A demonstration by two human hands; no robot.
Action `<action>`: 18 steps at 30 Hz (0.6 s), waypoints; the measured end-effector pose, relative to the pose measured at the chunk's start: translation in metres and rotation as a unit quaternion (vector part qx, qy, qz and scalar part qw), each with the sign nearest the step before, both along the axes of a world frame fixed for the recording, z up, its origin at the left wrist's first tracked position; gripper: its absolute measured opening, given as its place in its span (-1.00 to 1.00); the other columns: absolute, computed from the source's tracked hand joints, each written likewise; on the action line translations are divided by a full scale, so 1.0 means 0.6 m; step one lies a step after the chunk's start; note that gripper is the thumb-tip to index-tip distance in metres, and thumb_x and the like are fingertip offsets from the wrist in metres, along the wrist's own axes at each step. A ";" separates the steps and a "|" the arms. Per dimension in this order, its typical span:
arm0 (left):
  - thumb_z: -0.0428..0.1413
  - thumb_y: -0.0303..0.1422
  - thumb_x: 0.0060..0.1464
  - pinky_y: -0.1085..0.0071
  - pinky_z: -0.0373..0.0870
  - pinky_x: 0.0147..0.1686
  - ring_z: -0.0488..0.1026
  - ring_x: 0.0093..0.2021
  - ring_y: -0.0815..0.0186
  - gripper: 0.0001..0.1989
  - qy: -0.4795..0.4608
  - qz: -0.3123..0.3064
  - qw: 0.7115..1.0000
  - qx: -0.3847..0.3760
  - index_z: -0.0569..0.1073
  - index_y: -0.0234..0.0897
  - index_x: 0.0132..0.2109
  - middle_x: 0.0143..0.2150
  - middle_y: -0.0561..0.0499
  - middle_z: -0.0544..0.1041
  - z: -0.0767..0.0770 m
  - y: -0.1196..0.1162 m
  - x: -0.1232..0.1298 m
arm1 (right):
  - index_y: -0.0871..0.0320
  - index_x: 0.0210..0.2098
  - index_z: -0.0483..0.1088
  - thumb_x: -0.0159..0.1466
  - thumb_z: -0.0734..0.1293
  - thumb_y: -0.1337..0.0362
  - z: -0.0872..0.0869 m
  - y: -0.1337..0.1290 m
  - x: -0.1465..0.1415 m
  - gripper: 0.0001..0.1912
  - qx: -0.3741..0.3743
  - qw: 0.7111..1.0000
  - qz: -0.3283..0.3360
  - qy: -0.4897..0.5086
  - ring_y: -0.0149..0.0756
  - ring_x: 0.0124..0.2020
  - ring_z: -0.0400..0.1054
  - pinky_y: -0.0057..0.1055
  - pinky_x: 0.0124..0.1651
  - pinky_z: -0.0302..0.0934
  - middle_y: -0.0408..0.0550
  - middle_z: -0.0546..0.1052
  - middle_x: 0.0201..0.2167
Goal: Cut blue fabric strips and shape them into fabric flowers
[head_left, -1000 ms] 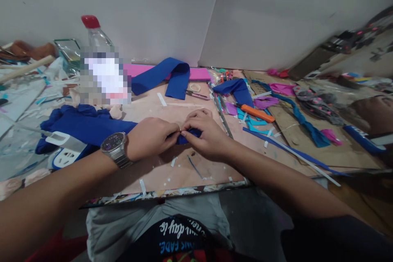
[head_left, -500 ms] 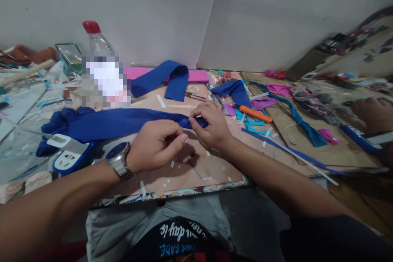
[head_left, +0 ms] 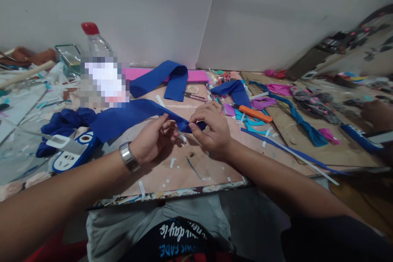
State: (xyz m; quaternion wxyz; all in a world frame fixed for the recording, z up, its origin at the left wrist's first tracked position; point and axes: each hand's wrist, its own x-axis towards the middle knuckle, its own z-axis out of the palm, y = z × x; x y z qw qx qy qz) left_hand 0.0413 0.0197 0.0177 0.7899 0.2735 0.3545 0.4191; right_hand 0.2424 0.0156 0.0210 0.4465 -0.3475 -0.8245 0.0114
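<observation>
A long blue fabric strip (head_left: 125, 116) stretches across the table in front of me, wide at its left end and folded narrow toward the right. My right hand (head_left: 211, 129) is closed, pinching the narrow end between thumb and fingers. Turned partly palm up, my left hand (head_left: 156, 137) has its thumb against the folded edge and its fingers curled under it. Just below those fingertips is a small white piece (head_left: 182, 138), too blurred to name. A blue and white glue gun (head_left: 73, 153) lies left of my left wrist, beside a bunched blue fabric piece (head_left: 69, 120).
Behind the strip lie another blue strip (head_left: 176, 77), a pink block (head_left: 198, 76) and scissors (head_left: 196, 97). An orange cutter (head_left: 254, 113) and fabric scraps are to the right. A red-capped bottle (head_left: 100, 43) stands back left. Another person's hand (head_left: 376, 114) shows at far right.
My left hand has rolled palm up and shifted slightly, its thumb now at the fabric edge. The strip's left part has swung nearer and lies flatter, apart from the bunched piece. My right hand stays put.
</observation>
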 end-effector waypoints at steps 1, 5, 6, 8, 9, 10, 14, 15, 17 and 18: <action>0.20 -0.24 0.21 0.49 0.44 -0.42 0.44 -0.50 0.40 -0.76 0.009 0.024 0.999 0.022 0.46 -0.31 -0.35 -0.50 0.06 0.47 -0.002 0.005 -0.002 | 0.05 -0.27 0.40 0.40 0.32 0.24 0.000 -0.001 0.000 -0.90 -0.002 1.000 0.001 -0.002 -0.22 -0.21 0.42 -0.09 0.06 0.08 -0.16 0.56 -0.36; 0.25 -0.39 0.00 0.54 0.34 -0.48 0.40 -0.52 0.45 -0.87 0.071 0.124 0.987 0.070 0.44 -0.32 -0.38 -0.52 0.10 0.45 -0.011 0.028 -0.012 | 0.04 -0.29 0.42 0.39 0.31 0.21 0.001 -0.002 0.000 -0.88 -0.032 0.999 -0.032 0.002 -0.19 -0.22 0.42 -0.06 0.11 0.09 -0.14 0.57 -0.35; 0.24 -0.40 -0.02 0.55 0.33 -0.48 0.39 -0.53 0.46 -0.88 0.076 0.146 0.984 0.074 0.42 -0.30 -0.39 -0.52 0.12 0.44 -0.013 0.033 -0.014 | 0.04 -0.30 0.43 0.38 0.32 0.21 0.000 -0.001 0.000 -0.88 -0.041 0.998 -0.043 0.005 -0.19 -0.22 0.43 -0.06 0.12 0.10 -0.13 0.57 -0.34; 0.22 -0.41 -0.04 0.54 0.37 -0.43 0.39 -0.52 0.47 -0.88 0.082 0.182 0.976 0.085 0.39 -0.26 -0.39 -0.51 0.15 0.45 -0.015 0.041 -0.019 | 0.05 -0.31 0.44 0.38 0.32 0.21 -0.001 0.002 0.002 -0.87 -0.056 0.997 -0.059 0.010 -0.19 -0.22 0.44 -0.06 0.13 0.11 -0.12 0.59 -0.32; 0.22 -0.40 -0.04 0.53 0.39 -0.39 0.40 -0.50 0.47 -0.87 0.083 0.190 0.974 0.090 0.38 -0.25 -0.39 -0.50 0.15 0.45 -0.016 0.043 -0.020 | 0.05 -0.31 0.44 0.38 0.32 0.22 -0.002 0.003 0.002 -0.88 -0.062 0.996 -0.063 0.010 -0.19 -0.22 0.44 -0.06 0.14 0.11 -0.12 0.60 -0.32; 0.22 -0.39 -0.03 0.52 0.41 -0.36 0.41 -0.49 0.47 -0.87 0.084 0.194 0.973 0.093 0.38 -0.25 -0.38 -0.49 0.15 0.46 -0.017 0.044 -0.021 | 0.05 -0.31 0.44 0.38 0.32 0.23 -0.003 0.005 0.002 -0.88 -0.066 0.996 -0.064 0.009 -0.20 -0.22 0.45 -0.06 0.14 0.10 -0.12 0.61 -0.31; 0.27 -0.34 -0.03 0.49 0.44 -0.35 0.45 -0.45 0.43 -0.84 0.089 0.145 0.982 0.084 0.44 -0.27 -0.39 -0.46 0.09 0.50 -0.019 0.036 -0.017 | 0.06 -0.31 0.44 0.38 0.33 0.23 -0.007 0.008 0.001 -0.87 -0.075 0.995 -0.063 0.002 -0.20 -0.23 0.44 -0.09 0.11 0.11 -0.11 0.61 -0.32; 0.28 -0.33 -0.03 0.48 0.44 -0.37 0.47 -0.44 0.40 -0.84 0.092 0.117 0.986 0.078 0.48 -0.30 -0.38 -0.44 0.04 0.53 -0.018 0.032 -0.015 | 0.06 -0.31 0.44 0.38 0.33 0.23 -0.007 0.008 0.000 -0.87 -0.078 0.995 -0.062 0.002 -0.20 -0.23 0.43 -0.10 0.10 0.11 -0.10 0.61 -0.32; 0.31 -0.29 -0.02 0.44 0.43 -0.41 0.51 -0.41 0.33 -0.80 0.097 0.056 0.991 0.066 0.55 -0.37 -0.34 -0.39 -0.08 0.59 -0.017 0.021 -0.010 | 0.07 -0.31 0.44 0.37 0.33 0.22 -0.008 0.007 -0.002 -0.88 -0.079 0.995 -0.056 0.003 -0.21 -0.22 0.43 -0.11 0.09 0.11 -0.10 0.59 -0.31; 0.32 -0.28 -0.01 0.43 0.45 -0.39 0.52 -0.41 0.32 -0.78 0.096 0.037 0.993 0.065 0.57 -0.39 -0.31 -0.37 -0.10 0.60 -0.015 0.016 -0.007 | 0.07 -0.31 0.43 0.37 0.33 0.22 -0.008 0.006 -0.003 -0.88 -0.077 0.996 -0.051 0.003 -0.21 -0.22 0.43 -0.11 0.10 0.11 -0.10 0.59 -0.31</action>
